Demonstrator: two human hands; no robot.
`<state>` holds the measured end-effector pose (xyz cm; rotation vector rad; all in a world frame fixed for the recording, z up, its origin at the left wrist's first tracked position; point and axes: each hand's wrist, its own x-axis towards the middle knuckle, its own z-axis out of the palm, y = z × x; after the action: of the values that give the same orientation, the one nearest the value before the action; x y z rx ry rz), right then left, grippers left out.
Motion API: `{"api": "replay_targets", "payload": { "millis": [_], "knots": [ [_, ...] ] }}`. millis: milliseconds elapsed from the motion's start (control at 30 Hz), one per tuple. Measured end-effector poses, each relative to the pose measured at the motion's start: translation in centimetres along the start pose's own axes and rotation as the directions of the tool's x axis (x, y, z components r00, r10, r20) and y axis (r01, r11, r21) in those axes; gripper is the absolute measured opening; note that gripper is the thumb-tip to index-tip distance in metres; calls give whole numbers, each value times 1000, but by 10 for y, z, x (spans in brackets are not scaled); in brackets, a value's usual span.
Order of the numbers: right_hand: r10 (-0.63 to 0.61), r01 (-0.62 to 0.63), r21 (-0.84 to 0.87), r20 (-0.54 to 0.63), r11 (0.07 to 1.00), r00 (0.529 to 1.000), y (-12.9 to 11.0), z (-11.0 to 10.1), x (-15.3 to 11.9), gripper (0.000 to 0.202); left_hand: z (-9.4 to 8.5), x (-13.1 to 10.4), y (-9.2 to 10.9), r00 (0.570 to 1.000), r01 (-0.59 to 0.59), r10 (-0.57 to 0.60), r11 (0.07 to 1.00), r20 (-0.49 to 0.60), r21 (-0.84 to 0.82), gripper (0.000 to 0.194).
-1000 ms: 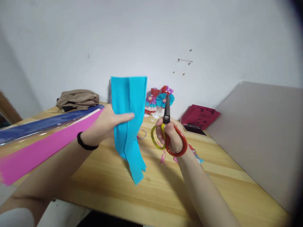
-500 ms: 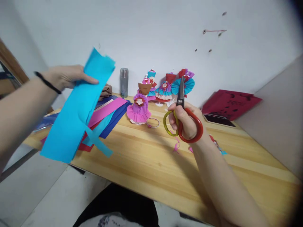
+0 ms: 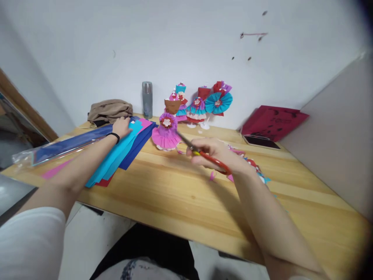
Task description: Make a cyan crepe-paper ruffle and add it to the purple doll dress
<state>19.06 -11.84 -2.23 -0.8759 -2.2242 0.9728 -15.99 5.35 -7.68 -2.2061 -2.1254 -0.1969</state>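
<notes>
Head view: the wide wooden table is crossed on its left side by turquoise sheets, fanned with dark blue sheets on their right, their long axis slanted from the near left edge toward the wall. A pink-skirted dress figure is stood just beyond their far right end. By the left hand the far end of the pile is covered; its fingers are bent down, but whether any paper is pinched in that grip cannot be told. The right hand is held well apart to the right, its grip closed around the scissors, whose blades are pointed leftward and away, toward the figure. The pile is thus much nearer to the left hand.
</notes>
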Motion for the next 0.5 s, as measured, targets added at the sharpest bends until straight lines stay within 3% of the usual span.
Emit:
{"api": "replay_targets", "payload": {
  "millis": [67,100,233,367,500],
  "knots": [
    [40,8,-200,234,980,971,4,6,5,34,10,1,2,1000,5,-5,1000,20,-1,51],
    [86,6,-295,298,956,951,6,12,9,33,14,2,3,999,7,-6,1000,45,-5,47],
    [184,46,-460,441,887,879,18,49,21,26,23,4,8,997,40,-37,998,63,-45,35],
    [254,51,-574,439,817,862,30,74,24,31,14,-4,13,999,47,-47,985,3,-164,26],
    [288,33,-625,406,780,867,35,78,23,41,-8,-13,9,993,16,-56,933,-102,-360,21]
  ]
}}
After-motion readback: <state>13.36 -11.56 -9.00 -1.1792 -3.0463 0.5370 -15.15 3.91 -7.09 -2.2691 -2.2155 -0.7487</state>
